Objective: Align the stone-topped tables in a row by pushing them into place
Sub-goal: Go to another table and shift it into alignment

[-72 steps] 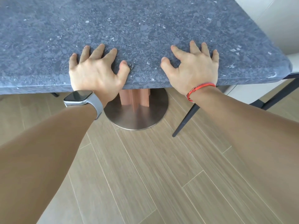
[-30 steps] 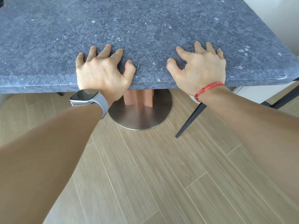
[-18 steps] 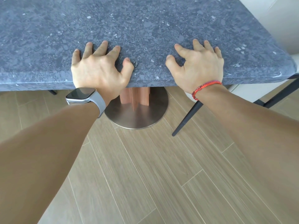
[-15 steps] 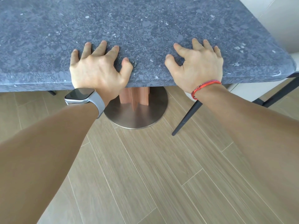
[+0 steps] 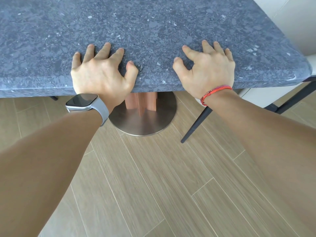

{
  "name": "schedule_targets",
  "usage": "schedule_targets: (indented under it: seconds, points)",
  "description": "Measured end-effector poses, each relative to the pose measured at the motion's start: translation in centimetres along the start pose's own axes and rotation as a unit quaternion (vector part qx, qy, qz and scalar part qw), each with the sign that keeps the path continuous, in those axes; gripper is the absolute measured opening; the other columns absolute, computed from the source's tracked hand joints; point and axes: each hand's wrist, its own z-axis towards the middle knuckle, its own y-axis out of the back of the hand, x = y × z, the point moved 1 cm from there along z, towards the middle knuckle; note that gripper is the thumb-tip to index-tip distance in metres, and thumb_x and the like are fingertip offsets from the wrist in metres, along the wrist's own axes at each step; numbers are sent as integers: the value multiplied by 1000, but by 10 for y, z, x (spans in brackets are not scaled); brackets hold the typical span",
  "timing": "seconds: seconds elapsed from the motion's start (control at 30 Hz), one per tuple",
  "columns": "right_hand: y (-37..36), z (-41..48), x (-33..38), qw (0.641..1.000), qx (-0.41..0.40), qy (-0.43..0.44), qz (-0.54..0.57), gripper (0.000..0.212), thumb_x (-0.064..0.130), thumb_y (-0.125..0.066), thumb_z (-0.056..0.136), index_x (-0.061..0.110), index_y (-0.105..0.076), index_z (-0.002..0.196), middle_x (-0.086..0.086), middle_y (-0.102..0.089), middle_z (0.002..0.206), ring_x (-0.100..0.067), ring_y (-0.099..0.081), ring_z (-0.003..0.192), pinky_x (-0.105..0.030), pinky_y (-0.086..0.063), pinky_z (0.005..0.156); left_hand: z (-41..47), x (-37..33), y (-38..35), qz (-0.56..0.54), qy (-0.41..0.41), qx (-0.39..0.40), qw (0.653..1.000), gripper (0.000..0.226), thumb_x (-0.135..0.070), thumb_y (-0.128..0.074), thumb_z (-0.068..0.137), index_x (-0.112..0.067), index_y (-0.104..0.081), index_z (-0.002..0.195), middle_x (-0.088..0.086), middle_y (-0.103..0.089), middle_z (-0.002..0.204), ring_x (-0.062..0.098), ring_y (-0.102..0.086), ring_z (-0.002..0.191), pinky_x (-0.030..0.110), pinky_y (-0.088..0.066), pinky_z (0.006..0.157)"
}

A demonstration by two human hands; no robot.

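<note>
Grey stone table [image 5: 153,28] stands just ahead, left hand [image 5: 100,72] and right hand [image 5: 207,69] spread open on its near edge, gripping nothing; push evenly through both so its round base [image 5: 142,124] slides straight.

Left hand [image 5: 100,74] and right hand [image 5: 207,69] splayed, palms down.

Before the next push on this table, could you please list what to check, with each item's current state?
1. Left hand pressing on the tabletop near its edge: ok.
2. Right hand likewise on the tabletop: ok.
3. Hands either side of the pedestal: ok.
4. Chair leg apart from the base: ok.
5. Row alignment: cannot tell, only this tabletop shows.
</note>
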Motion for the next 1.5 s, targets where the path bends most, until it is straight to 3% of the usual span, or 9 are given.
schedule_targets:
  seconds: [0.4,0.57,0.7,0.87,1.03,1.1,1.23,1.33,1.5]
  points:
    - [1,-3,-1,1000,13,-12,9,61,64,-30,90,40,-57,139,-15,-47,153,-40,-33,146,-57,-17,121,1,0,-3,21,-5,17,1000,65,-56,-27,96,-23,-60,142,4,-57,151,38,-44,144,56,-24,122]
    - [8,-2,-6,998,65,12,0,84,82,-18,79,40,-49,145,-12,-42,157,-39,-28,148,-57,-17,121,0,1,3,3,-25,45,999,74,-60,-23,94,-19,-58,144,11,-53,154,41,-41,145,60,-23,120]
    - [8,-3,-12,997,44,48,-39,86,85,-16,79,40,-47,146,-11,-47,152,-39,-35,143,-56,-25,116,-2,4,3,25,-53,42,997,80,-67,-23,92,-18,-54,147,14,-51,155,43,-41,144,61,-26,119]
    - [-4,-1,-13,995,-55,78,-40,75,75,-19,87,34,-61,135,-17,-64,129,-42,-53,125,-53,-34,102,0,4,-10,49,-54,-37,997,65,-62,-27,97,-16,-66,122,11,-69,119,40,-60,114,52,-43,100]
    - [-6,0,-15,990,-84,109,-40,77,70,-14,87,29,-65,129,-17,-67,110,-41,-57,108,-50,-38,93,-4,2,-9,58,-49,-75,994,58,-56,-28,97,-15,-67,107,9,-66,98,39,-61,100,46,-42,81]
    - [-6,3,-14,990,-73,108,-53,79,70,-10,87,28,-63,128,-17,-65,112,-42,-56,109,-54,-35,97,-3,0,-8,58,-54,-77,994,56,-55,-27,97,-14,-66,103,10,-65,97,40,-61,99,45,-40,76]
    - [-6,-1,-12,993,-48,85,-68,75,70,-9,90,35,-57,134,-13,-62,128,-42,-51,123,-70,-14,111,-6,1,-6,56,-65,-74,994,56,-54,-27,97,-14,-65,105,9,-65,99,40,-60,100,46,-41,77]
    - [-7,-5,-12,995,-65,69,-39,74,68,-12,88,33,-63,129,-12,-64,125,-39,-52,123,-65,-27,109,-5,2,-7,53,-61,-83,993,54,-53,-29,98,-14,-66,105,10,-65,97,40,-60,98,46,-42,76]
    - [-8,-5,-13,990,-108,87,-14,67,60,-21,91,27,-71,120,-15,-69,105,-42,-59,105,-53,-43,97,-5,2,-9,51,-62,-92,993,54,-53,-30,98,-14,-68,103,9,-66,95,39,-61,96,45,-44,78]
